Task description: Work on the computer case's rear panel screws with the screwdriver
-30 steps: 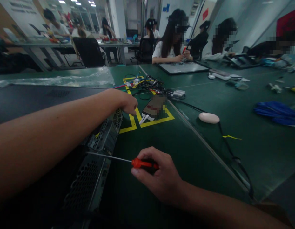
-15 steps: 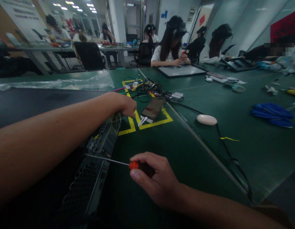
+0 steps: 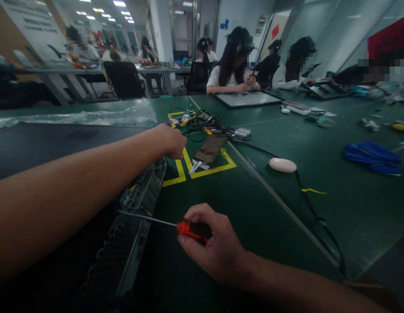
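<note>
A black computer case lies flat on the green table, its perforated rear panel facing right. My right hand is closed on a screwdriver with a red and black handle, whose thin shaft points left and touches the rear panel. My left arm stretches across the case. My left hand is curled over the case's far corner, near the fan grille.
A phone lies inside yellow tape marks beyond the case, with a tangle of cables behind it. A white mouse and its black cord lie to the right, blue cloth further right. Several people work at the table's far side.
My left hand has drawn its fingers in and curled on the case's corner. My right hand has shifted its grip slightly on the screwdriver handle. The view has tilted a little.
</note>
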Demonstrator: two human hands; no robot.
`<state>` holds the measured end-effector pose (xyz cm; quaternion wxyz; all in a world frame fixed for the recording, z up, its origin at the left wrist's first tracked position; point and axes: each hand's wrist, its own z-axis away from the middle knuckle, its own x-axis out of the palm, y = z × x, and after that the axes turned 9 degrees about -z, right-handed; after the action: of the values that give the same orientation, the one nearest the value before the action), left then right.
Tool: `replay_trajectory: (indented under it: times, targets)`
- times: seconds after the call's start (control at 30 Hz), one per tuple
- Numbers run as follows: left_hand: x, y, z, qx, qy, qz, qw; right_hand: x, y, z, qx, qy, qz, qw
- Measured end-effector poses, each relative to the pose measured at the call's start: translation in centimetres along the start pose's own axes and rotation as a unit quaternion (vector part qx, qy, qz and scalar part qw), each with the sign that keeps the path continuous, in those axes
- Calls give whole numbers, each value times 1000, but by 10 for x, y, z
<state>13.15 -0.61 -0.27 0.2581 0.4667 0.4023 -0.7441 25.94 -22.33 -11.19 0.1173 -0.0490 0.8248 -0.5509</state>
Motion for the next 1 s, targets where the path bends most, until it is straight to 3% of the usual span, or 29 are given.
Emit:
replay_trajectory:
  times: [0.1, 0.17, 0.47, 0.7, 0.87, 1.0]
  targets:
    - [-6, 2, 5, -32, -27, -78, 996, 0, 0, 0, -1, -2, 5, 1000]
    - [-10, 3, 8, -44, -17, -108, 993, -1, -1, 0, -3, -3, 7, 1000]
    - [-12, 0, 6, -104, 49, -81, 990, -2, -4, -2, -1, -11, 1, 1000]
    - [-17, 1, 11, -137, 10, -118, 983, -3, -5, -1, -7, -12, 16, 1000]
    - [-8, -12, 2, -143, 18, -65, 987, -3, -3, 0, -15, -2, 23, 1000]
    - [6, -29, -8, -160, -27, -78, 984, -5, -4, -1, -14, -4, 39, 999]
